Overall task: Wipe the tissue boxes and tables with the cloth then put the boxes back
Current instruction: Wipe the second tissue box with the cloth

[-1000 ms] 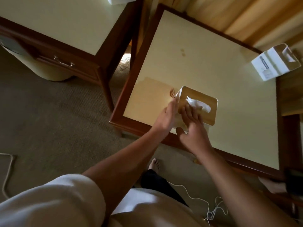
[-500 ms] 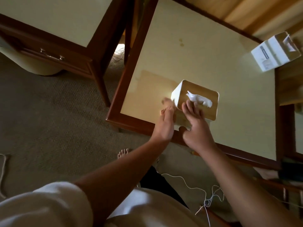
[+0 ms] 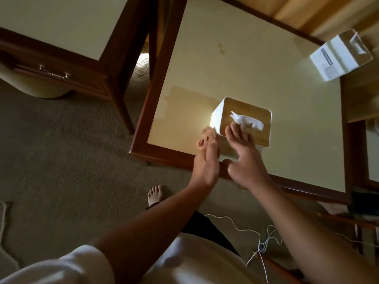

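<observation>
Table [image 3: 256, 68] big, glossy, wood-rimmed, not yet wiped by the look of it; desk [image 3: 61, 21] just left of it, narrow gap between. Near box [image 3: 242, 111] upright close to the table's front edge, wood lid, tissue poking out. Second box [image 3: 336, 56] at the far right corner, well apart, untouched. Step in hand, judging by contact: wiping the near box's left side. Right hand [image 3: 246, 158] flat on the lid, fingers slightly spread and straight, thumb bent low near the front rim, steadying rather than gripping. Left hand [image 3: 205, 167] edge-on, fingers pressed together, tips pinching the cloth [image 3: 207, 135] against the box's lower left corner; cloth blurred, exact grip hard to read. Next probably: round the remaining faces and lid, keeping clear of the loose tissue, then lift the box to reach the tabletop underneath. Watch-outs: box close to the edge, could slide off under a push; small stains [image 3: 221, 48] mid-table need a pass; cable [image 3: 260, 240] on the floor near the feet, trip risk.
</observation>
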